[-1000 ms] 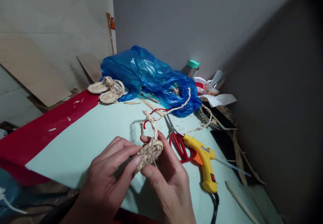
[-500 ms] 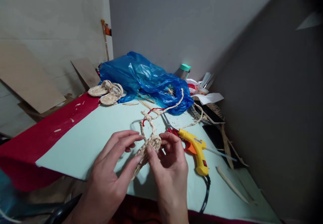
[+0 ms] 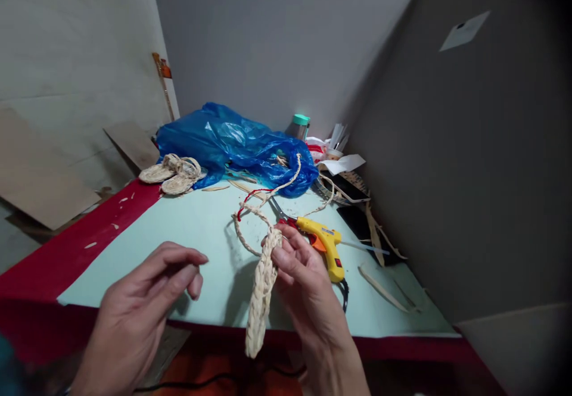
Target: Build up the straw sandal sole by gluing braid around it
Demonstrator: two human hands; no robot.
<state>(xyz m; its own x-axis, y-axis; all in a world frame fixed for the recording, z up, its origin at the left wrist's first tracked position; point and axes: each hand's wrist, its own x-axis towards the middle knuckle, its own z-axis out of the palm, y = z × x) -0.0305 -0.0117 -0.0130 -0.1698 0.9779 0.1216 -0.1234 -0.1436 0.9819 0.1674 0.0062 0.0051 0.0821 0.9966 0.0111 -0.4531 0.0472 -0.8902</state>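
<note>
My right hand (image 3: pixel 308 289) holds a coiled straw braid (image 3: pixel 260 301) by its upper end, thumb in front and fingers behind. The piece is long, flat and pale, turned nearly edge-on, its lower end hanging past the table's front edge. From its top a loose braid tail (image 3: pixel 244 240) loops back over the table, with a red strand (image 3: pixel 243 207) by it. My left hand (image 3: pixel 147 306) is apart from the braid, to its left, fingers loosely bent and nothing in them. Just beyond my right hand lies a yellow glue gun (image 3: pixel 328 242), beside scissors (image 3: pixel 279 210) with red handles.
A pair of straw slippers (image 3: pixel 179 175) sits at the back left against a blue plastic bag (image 3: pixel 232 140). Behind the bag stands a green-lidded bottle (image 3: pixel 300 127). Straw strips (image 3: pixel 382 289) lie on the right of the pale green table (image 3: pixel 187 229); a wall rises beyond.
My left hand has come off the straw braid and moved left. My right hand keeps hold and has turned the piece more upright and edge-on. The view has shifted right.
</note>
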